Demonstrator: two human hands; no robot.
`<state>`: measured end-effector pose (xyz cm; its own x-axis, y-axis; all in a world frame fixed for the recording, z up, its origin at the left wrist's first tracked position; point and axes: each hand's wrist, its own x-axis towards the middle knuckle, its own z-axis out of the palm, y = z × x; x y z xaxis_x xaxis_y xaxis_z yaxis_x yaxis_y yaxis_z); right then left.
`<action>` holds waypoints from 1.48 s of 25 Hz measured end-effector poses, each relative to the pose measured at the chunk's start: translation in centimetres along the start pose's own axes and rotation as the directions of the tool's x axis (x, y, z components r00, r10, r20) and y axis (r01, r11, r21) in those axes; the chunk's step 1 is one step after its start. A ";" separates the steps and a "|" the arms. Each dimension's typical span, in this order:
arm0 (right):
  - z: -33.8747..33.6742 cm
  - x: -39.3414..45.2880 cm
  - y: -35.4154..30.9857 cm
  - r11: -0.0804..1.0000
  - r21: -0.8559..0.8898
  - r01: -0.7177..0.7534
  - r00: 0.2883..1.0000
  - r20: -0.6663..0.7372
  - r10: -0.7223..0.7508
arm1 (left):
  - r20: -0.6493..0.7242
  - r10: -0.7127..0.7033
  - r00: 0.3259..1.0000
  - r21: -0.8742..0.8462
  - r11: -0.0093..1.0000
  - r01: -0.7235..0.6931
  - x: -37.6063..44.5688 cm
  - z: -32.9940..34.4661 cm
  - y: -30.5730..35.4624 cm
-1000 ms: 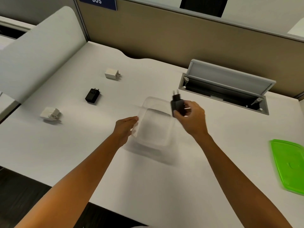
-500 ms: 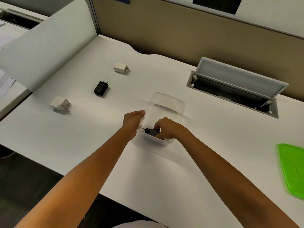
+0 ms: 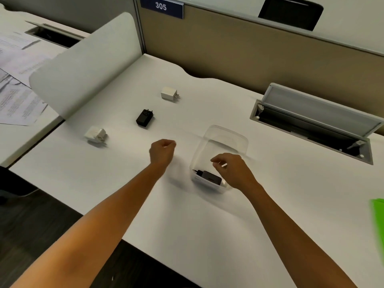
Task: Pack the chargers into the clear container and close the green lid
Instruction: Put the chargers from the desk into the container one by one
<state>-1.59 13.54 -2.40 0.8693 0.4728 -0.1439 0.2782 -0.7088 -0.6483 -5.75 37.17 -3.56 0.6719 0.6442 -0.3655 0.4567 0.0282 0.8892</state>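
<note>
The clear container point(image 3: 220, 156) stands open on the white surface point(image 3: 207, 221), a little right of centre, and a black charger point(image 3: 209, 177) lies flat in its near end with its prongs pointing left. The right hand point(image 3: 233, 169) hovers over the container's near right side, just above that charger; its fingers point(image 3: 217, 161) are curled loosely and slightly apart, holding nothing. The left hand point(image 3: 162, 151) sits just left of the container, apart from its wall, with the fingers bent inward into a loose fist; whether they press together fully cannot be told, since only the back of the hand shows. Three more chargers lie on the surface to the left and beyond: a second black charger point(image 3: 144, 117) with prongs pointing away, a white charger point(image 3: 169, 93) farther back with prongs pointing right, and a white adapter point(image 3: 96, 134) nearest the left edge, lying on its side. All three are well apart from the container and from each other. The green lid point(image 3: 377, 221) shows only as a blurred strip at the right edge of the view, lying on the surface well away from the container. Behind the container to the right, a cable hatch point(image 3: 315, 119) set into the surface stands with its flap raised. A tan partition point(image 3: 249, 50) backs the surface, bearing a blue plate point(image 3: 161, 6) marked 305, and a rounded white divider point(image 3: 87, 63) rises along the left side.
</note>
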 end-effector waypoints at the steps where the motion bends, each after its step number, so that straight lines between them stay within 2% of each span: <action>1: 0.1 -0.3 0.1 0.999 0.043 0.015 0.998 -0.059 -0.013 | -0.078 0.072 0.994 0.104 0.993 -0.064 1.0 -1.4 -0.1; 3: 0.2 -0.8 0.2 0.995 0.092 0.039 0.989 -0.146 -0.025 | -0.187 0.233 0.954 0.331 0.930 -0.162 3.5 -4.6 -0.4; 4: 0.1 -1.0 0.2 0.993 0.104 0.047 0.983 -0.181 -0.028 | -0.230 0.292 0.929 0.444 0.880 -0.166 4.8 -6.2 -0.5; 6: -0.1 -1.1 0.2 0.992 0.107 0.064 0.971 -0.238 -0.036 | -0.296 0.336 0.894 0.650 0.757 -0.069 7.5 -9.5 -0.6; 8: -0.3 -1.2 0.3 0.992 0.104 0.077 0.959 -0.280 -0.045 | -0.360 0.271 0.893 0.724 0.685 0.084 9.7 -12.5 -0.6; 10: -0.3 -1.5 0.4 0.991 0.105 0.088 0.951 -0.305 -0.053 | -0.385 0.174 0.906 0.707 0.687 0.169 11.5 -14.7 -1.2; 14: 0.1 -2.1 0.7 0.988 0.100 0.115 0.940 -0.331 -0.076 | -0.374 0.085 0.924 0.666 0.717 0.204 13.2 -15.8 -2.7; 22: 0.4 -1.9 0.6 0.984 0.131 0.119 0.921 -0.386 -0.060 | -0.343 0.164 0.925 0.671 0.732 0.119 12.6 -14.6 -3.1; 28: 0.5 -2.2 0.9 0.979 0.174 0.104 0.886 -0.464 -0.012 | -0.293 0.072 0.954 0.643 0.753 0.140 12.1 -14.1 -2.9; 33: 0.0 -2.4 1.5 0.956 0.287 0.057 0.803 -0.582 0.127 | -0.182 0.127 0.975 0.618 0.786 0.013 9.7 -11.4 -2.1; 35: 0.0 -2.5 2.0 0.938 0.347 0.009 0.784 -0.585 0.209 | -0.081 0.183 0.980 0.540 0.834 -0.111 7.6 -8.9 -0.8; 37: 0.1 -2.4 2.4 0.903 0.425 -0.067 0.785 -0.537 0.310 | 0.053 0.256 0.965 0.394 0.883 -0.256 5.3 -6.2 1.1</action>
<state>-3.08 10.76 -3.66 0.9877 -0.1300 0.0871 0.0197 -0.4488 -0.8934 -5.30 45.36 -2.82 0.7963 0.5884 -0.1400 0.4610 -0.4405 0.7704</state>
